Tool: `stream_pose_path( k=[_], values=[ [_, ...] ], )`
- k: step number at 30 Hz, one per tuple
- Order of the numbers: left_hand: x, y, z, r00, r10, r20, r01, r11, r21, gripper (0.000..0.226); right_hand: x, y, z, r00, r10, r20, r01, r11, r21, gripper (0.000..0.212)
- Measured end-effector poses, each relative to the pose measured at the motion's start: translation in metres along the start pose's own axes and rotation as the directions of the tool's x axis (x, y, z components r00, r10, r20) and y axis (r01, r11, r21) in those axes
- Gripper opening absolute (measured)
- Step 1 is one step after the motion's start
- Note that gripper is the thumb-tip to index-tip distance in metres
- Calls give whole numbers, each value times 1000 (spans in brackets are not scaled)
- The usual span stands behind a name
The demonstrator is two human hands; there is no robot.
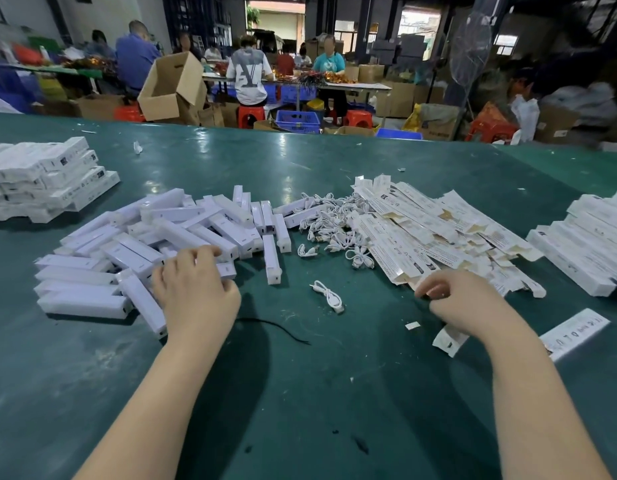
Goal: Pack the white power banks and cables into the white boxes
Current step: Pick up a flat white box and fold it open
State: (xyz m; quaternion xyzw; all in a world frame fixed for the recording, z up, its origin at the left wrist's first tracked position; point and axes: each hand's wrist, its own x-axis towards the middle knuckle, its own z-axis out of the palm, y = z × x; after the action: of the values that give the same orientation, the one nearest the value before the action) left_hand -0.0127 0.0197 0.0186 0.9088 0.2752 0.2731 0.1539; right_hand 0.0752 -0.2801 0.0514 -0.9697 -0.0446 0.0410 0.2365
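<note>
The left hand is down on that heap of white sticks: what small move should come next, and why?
Probably close the left hand round one power bank from the pile of power banks and lift it clear. Its fingers already lie on the heap, while the right hand reaches the near edge of the flat boxes, so each seems about to pick its part.
</note>
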Motion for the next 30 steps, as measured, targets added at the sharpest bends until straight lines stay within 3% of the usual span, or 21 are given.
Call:
stream_pose_path(
  k=[3,6,8,10,13,16,19,20,21,22,23,25,28,30],
  values=[
    [-3,7,3,998,67,0,-66,996,-66,37,10,-5,11,982,-98,-159,93,995,-43,30],
    [-8,12,6,991,135,23,-130,981,-144,31,15,-15,31,990,-116,-86,90,961,-261,49],
    [-12,15,6,982,185,41,-175,970,-170,25,18,-18,41,986,-131,-98,94,942,-321,38],
    [-15,17,7,970,239,49,-226,956,-190,20,21,-22,46,968,-160,-193,98,950,-298,24],
    [-16,18,6,961,270,63,-250,942,-226,18,20,-30,50,941,-172,-291,99,964,-248,29],
    [-17,21,1,957,265,115,-189,876,-444,23,13,-36,44,836,-97,-539,143,989,43,29],
    [-20,28,-4,939,254,230,-21,712,-702,23,-7,-50,36,625,-190,-757,473,863,174,23],
    [-21,32,-6,922,246,300,90,617,-782,11,-15,-57,36,558,-284,-780,592,795,134,23],
    [-21,37,-7,886,244,395,245,477,-844,13,-22,-64,39,504,-376,-777,689,717,100,24],
    [-21,41,-7,831,251,497,417,311,-854,39,-29,-70,43,476,-457,-751,762,641,92,25],
    [-21,44,-7,767,267,583,568,139,-811,60,-34,-76,48,463,-530,-710,814,571,104,25],
    [-19,48,-9,707,300,641,691,-101,-715,76,-41,-86,60,449,-645,-619,871,470,142,23],
    [-14,48,-11,744,245,622,666,-358,-655,69,-46,-92,77,483,-694,-534,875,413,254,24],
    [-11,47,-11,769,140,623,613,-437,-658,63,-47,-94,82,544,-662,-516,839,412,357,28]
  ],
)
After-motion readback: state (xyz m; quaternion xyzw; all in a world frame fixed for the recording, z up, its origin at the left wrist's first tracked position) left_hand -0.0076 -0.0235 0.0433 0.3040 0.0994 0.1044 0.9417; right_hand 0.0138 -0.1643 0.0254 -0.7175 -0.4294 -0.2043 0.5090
